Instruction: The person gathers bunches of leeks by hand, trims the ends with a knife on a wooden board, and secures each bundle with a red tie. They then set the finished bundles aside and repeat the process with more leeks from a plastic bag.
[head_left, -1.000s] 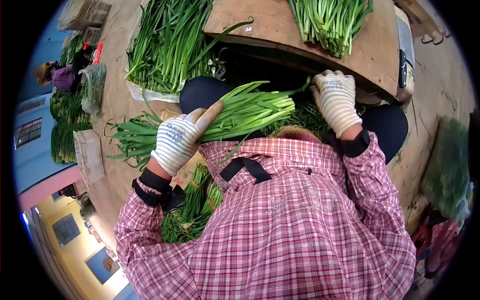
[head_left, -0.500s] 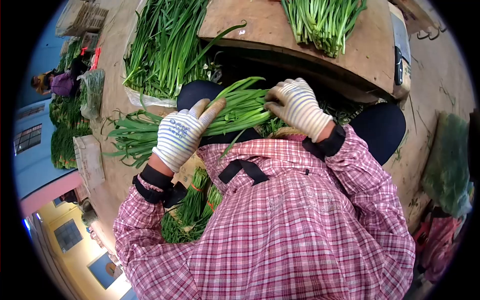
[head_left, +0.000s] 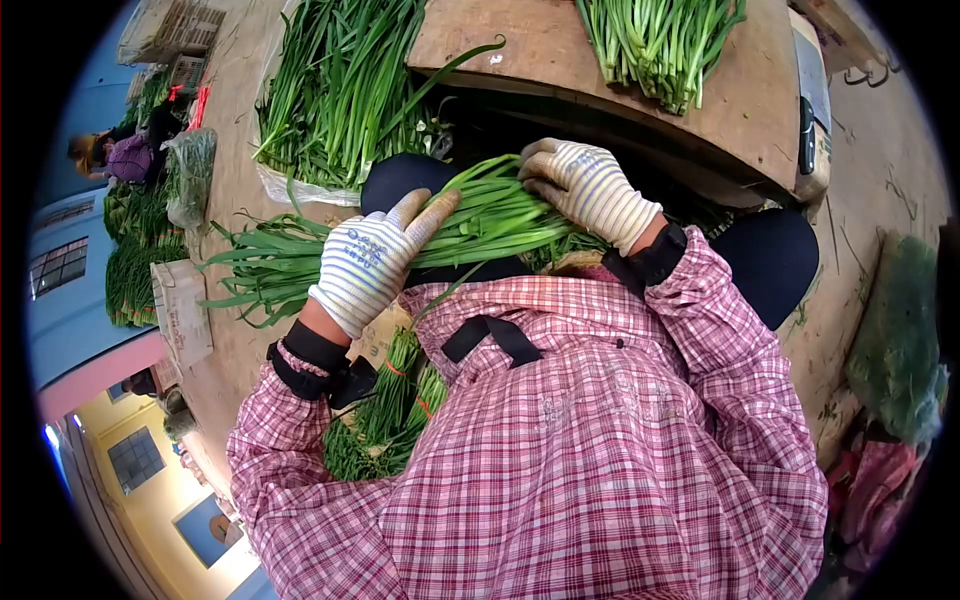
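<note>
A bunch of long flat green chives [head_left: 490, 225] lies across my lap, its loose leaf tips fanning out to the left. My left hand [head_left: 375, 260], in a striped knit glove, is closed around the middle of the bunch with thumb and forefinger along its top. At the bunch's right part, my right hand [head_left: 590, 190], gloved alike, has its fingers bent and pressed against the upper leaves. Its fingertips are partly hidden, as is the bunch's right end below that hand.
Loose chives [head_left: 340, 95] fill a plastic-lined container at upper left. On the wooden bench [head_left: 510, 45] lies another bunch [head_left: 665, 45], beside a scale [head_left: 812, 110]. Banded bunches [head_left: 395, 385] sit by my left side. A green plastic bag [head_left: 895, 335] stands at right. Another person [head_left: 125, 155] is far left.
My right hand has shifted slightly up and left along the leaves, its fingers now bent at the bunch's upper edge. My left hand keeps its grip. The whole view has moved a little.
</note>
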